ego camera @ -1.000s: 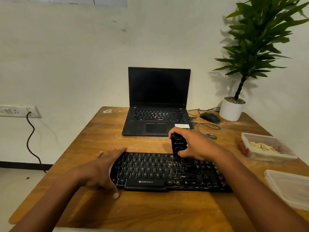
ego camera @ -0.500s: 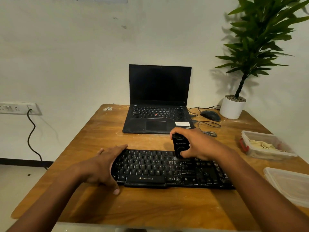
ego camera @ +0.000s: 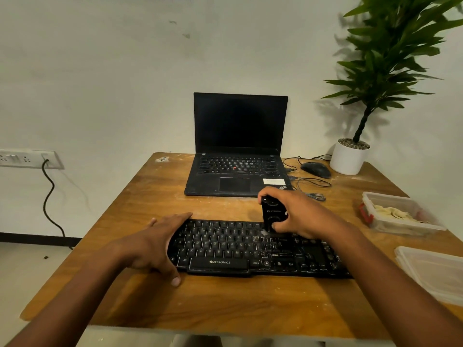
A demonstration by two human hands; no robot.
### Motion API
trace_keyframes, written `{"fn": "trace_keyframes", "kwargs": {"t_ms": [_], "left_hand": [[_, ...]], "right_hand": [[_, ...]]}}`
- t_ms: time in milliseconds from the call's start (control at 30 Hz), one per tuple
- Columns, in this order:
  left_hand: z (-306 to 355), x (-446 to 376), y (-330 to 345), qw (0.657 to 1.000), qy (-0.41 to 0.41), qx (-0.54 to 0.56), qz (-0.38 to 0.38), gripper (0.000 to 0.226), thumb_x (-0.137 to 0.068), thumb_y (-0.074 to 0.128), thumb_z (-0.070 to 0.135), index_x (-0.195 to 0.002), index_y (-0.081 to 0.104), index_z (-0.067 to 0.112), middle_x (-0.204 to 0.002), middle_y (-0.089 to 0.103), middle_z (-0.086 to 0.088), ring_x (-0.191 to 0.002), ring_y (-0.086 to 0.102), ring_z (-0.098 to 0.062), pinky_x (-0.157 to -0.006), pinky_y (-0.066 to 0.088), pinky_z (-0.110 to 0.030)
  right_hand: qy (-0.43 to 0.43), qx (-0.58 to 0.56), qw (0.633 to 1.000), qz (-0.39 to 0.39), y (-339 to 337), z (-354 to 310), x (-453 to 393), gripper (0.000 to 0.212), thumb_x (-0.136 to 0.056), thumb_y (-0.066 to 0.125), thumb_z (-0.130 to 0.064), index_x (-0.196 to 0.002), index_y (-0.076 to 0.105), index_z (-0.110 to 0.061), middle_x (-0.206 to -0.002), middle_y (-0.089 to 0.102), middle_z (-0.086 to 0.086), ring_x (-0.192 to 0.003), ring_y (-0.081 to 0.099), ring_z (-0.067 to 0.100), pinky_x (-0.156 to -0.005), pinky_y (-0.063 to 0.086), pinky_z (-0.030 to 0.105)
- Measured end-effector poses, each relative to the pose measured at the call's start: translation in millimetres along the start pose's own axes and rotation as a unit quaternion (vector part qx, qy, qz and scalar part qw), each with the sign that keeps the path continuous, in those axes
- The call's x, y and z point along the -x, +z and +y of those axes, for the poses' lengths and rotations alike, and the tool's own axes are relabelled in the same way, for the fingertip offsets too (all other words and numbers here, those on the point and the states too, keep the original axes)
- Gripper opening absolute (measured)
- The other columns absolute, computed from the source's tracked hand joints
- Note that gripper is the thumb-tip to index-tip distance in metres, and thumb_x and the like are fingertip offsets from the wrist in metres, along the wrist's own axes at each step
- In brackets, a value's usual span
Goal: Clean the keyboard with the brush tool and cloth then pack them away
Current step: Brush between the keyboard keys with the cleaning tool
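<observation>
Head view: keyboard brushed on wooden table.
Keyboard's left end is steadied by flat-fingered left hand; black brush tool, gripped upright by right hand, is set on upper key rows; cloth is kept in container at right edge.

Two bare forearms in frame, no sleeves visible up to the picture edge. Left hand and right hand: no rings, watch or gloves showing. Nails short, unpainted.
</observation>
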State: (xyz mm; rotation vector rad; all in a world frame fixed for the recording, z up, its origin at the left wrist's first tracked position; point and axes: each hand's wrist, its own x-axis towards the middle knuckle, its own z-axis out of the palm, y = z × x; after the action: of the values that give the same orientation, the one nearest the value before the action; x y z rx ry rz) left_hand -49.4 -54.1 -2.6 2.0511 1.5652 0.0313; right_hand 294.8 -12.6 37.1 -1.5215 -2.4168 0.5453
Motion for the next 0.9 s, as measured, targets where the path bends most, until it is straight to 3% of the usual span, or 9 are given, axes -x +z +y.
{"fn": "trace_keyframes", "kwargs": {"t_ms": [100,333,600,767,900], "left_hand": [[-2,0,0,1.000,0.003,0.000,-0.002,0.156,-0.051,0.098,0.051,-0.162,-0.010,0.042,-0.172,0.006,0.007,-0.156,-0.002,-0.018,-0.126,-0.004,-0.046],[0,1,0,1.000,0.005,0.000,0.006,0.150,-0.058,0.098,0.044,-0.162,-0.010,0.040,-0.172,0.006,0.008,-0.156,-0.002,-0.019,-0.125,-0.005,-0.046],[0,1,-1,1.000,0.013,-0.001,-0.001,0.150,-0.057,0.098,0.046,-0.161,-0.010,0.039,-0.171,0.006,0.008,-0.156,-0.002,-0.019,-0.124,-0.010,-0.045],[4,2,-1,1.000,0.009,-0.002,-0.001,0.154,-0.052,0.096,0.049,-0.162,-0.011,0.037,-0.172,0.005,0.008,-0.156,-0.003,-0.020,-0.124,-0.008,-0.044],[2,1,0,1.000,0.005,0.001,0.008,0.150,-0.059,0.098,0.042,-0.163,-0.010,0.037,-0.172,0.006,0.007,-0.156,-0.002,-0.020,-0.124,-0.007,-0.046]], "right_hand": [[0.015,0.046,0.999,0.002,-11,1,-1,0.065,-0.083,0.082,-0.011,-0.118,0.048,-0.053,-0.105,0.056,-0.017,-0.092,0.060,0.009,-0.073,0.060,0.035],[-0.042,-0.065,0.996,0.033,16,-15,1,0.059,-0.088,0.080,-0.013,-0.119,0.048,-0.052,-0.107,0.064,-0.011,-0.088,0.066,0.010,-0.064,0.061,0.025],[0.036,0.064,0.997,-0.005,-15,1,3,0.065,-0.081,0.084,-0.013,-0.118,0.048,-0.052,-0.110,0.060,-0.011,-0.096,0.059,0.012,-0.075,0.058,0.035],[-0.026,-0.044,0.997,0.052,-1,-17,5,0.061,-0.085,0.082,-0.012,-0.119,0.048,-0.051,-0.107,0.064,-0.011,-0.092,0.066,0.011,-0.074,0.064,0.039],[-0.040,-0.081,0.995,0.038,17,-19,5,0.059,-0.087,0.080,-0.012,-0.120,0.049,-0.050,-0.108,0.065,-0.009,-0.092,0.067,0.012,-0.072,0.064,0.033]]}}
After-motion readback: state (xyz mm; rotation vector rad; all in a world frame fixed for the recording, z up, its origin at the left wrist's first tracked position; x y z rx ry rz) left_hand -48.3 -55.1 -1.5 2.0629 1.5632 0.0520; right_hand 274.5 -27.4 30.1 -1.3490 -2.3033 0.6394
